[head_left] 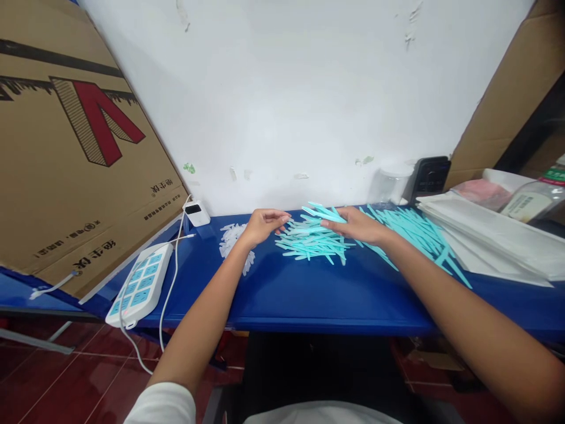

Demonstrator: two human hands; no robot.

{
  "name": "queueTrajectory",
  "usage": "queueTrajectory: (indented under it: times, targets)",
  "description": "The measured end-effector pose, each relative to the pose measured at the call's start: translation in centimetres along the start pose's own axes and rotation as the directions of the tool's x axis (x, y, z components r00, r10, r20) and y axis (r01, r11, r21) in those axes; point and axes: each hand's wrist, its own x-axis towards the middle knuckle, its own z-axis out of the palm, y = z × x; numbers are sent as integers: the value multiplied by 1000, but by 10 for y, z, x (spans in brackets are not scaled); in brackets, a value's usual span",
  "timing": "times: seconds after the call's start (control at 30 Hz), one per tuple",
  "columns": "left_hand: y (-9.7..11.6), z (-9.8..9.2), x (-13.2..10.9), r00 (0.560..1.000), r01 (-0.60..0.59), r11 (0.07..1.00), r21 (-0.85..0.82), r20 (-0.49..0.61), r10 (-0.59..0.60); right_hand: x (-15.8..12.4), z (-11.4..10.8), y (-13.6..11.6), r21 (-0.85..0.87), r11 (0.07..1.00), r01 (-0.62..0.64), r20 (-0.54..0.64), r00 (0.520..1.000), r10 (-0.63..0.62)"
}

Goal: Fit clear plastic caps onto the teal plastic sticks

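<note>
My right hand (355,225) is closed around several slim turquoise plastic sticks (324,211), which point left and stick out past the fingers. Beneath them, more such sticks lie in a loose pile (309,241) on the blue table (304,294). At the pile's left edge, my left hand (266,226) pinches thumb and fingertips together; whatever is between them is too small to make out. A heap of small translucent whitish pieces (233,238) lies just left of that hand, partly behind the wrist. Another spread of turquoise sticks (410,232) lies beyond my right forearm.
On the left are a white power strip (143,282) with cables, a small white device (197,213) and a big cardboard box (83,153). White paper bags (489,235), a clear jar (392,182) and a dark phone (429,176) stand at right. A white wall (282,106) borders the back.
</note>
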Motion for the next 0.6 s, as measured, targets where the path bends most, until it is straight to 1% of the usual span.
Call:
queueTrajectory:
  times: [0.13, 0.27, 0.33, 0.43, 0.6]
  targets:
    - [-5, 4, 1, 1000, -1, 999, -54, -20, -1, 0, -1, -1, -14, 1000, -1, 21, 1000, 2]
    - [-4, 7, 1, 996, -8, 996, -90, -89, 0, -1, 0, -2, -45, 999, 14, 32, 999, -13]
    - [-2, 9, 1, 994, 0, 995, -95, -105, -10, -1, 1, -3, -58, 998, 26, 37, 999, -24]
    - [-1, 15, -1, 996, 16, 993, -118, -86, -26, -1, 2, -3, -72, 997, 35, 44, 999, -32]
    - [-1, 21, -2, 998, 41, 976, -216, -46, -52, -1, 2, -3, -95, 994, 46, 57, 998, -41]
